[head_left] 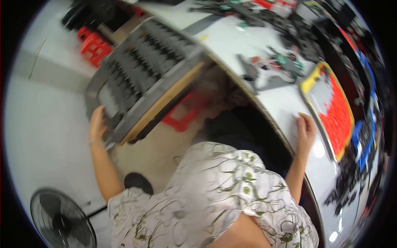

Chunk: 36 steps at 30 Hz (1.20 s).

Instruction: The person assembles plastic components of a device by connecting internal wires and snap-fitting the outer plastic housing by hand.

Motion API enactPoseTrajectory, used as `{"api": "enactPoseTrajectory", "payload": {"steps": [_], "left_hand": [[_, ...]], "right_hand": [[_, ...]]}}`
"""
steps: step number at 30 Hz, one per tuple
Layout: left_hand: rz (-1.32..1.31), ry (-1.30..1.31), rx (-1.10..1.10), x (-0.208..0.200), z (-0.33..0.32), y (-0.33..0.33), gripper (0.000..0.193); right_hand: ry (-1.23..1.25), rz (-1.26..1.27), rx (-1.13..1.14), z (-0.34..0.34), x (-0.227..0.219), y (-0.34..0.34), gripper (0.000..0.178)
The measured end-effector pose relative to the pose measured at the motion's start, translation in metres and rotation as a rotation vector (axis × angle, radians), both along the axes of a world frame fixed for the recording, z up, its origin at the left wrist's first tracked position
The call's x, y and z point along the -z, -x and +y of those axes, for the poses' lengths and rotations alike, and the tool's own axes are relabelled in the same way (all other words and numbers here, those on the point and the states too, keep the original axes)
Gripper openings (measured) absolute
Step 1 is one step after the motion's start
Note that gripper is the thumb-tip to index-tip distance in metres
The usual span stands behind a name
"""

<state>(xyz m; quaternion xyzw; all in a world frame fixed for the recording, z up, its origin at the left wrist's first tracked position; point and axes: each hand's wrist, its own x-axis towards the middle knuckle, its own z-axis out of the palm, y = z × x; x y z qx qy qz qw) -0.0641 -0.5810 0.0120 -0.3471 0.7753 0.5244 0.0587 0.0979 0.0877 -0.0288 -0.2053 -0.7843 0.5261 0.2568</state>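
Note:
On the left is a grey plastic tray (165, 78) with raised ridges and rows of small dark parts (142, 62). It sits tilted in view, above a tan board-like edge (165, 103). My left hand (98, 126) is closed at the tray's near left corner, its fingers partly hidden by the rim. Over the white table on the right, my right hand (305, 130) has its fingers bent and pressed together; whatever they hold, if anything, is too small to make out. Close beside it lies a yellow-rimmed tray (307, 86) holding many small red pieces (337, 120).
Dark parts with green pieces (285, 62) lie on the table (231, 45), and more black parts (347, 182) are at the right. A red stool (186, 113) stands under the grey tray. A black fan (62, 221) is at lower left, a red plastic item (94, 47) at upper left.

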Motion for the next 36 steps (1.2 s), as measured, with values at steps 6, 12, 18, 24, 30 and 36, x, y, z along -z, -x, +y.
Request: {"api": "enactPoseTrajectory", "payload": {"steps": [6,12,18,24,30,36], "left_hand": [[-0.128,0.375,0.160,-0.049,0.033,-0.005,0.069],[-0.233,0.341,0.297,-0.009,-0.003,0.022,0.027],[-0.152,0.410,0.364,-0.011,0.015,0.018,0.020],[-0.209,0.382,0.303,-0.030,0.023,0.013,0.056],[0.115,1.260,0.376,-0.075,0.054,0.044,0.073],[0.606,0.475,0.833,-0.107,0.322,0.021,0.044]], "right_hand": [[0.066,-0.005,-0.011,-0.012,-0.006,0.006,0.012],[0.006,0.007,0.024,-0.009,-0.006,0.003,0.013],[-0.031,0.002,0.005,-0.006,-0.006,0.002,0.013],[-0.063,0.012,0.002,-0.005,-0.006,0.003,0.013],[-0.036,0.020,-0.007,-0.004,-0.011,0.002,0.012],[-0.228,-0.015,0.048,-0.010,-0.005,0.004,0.012]]}}
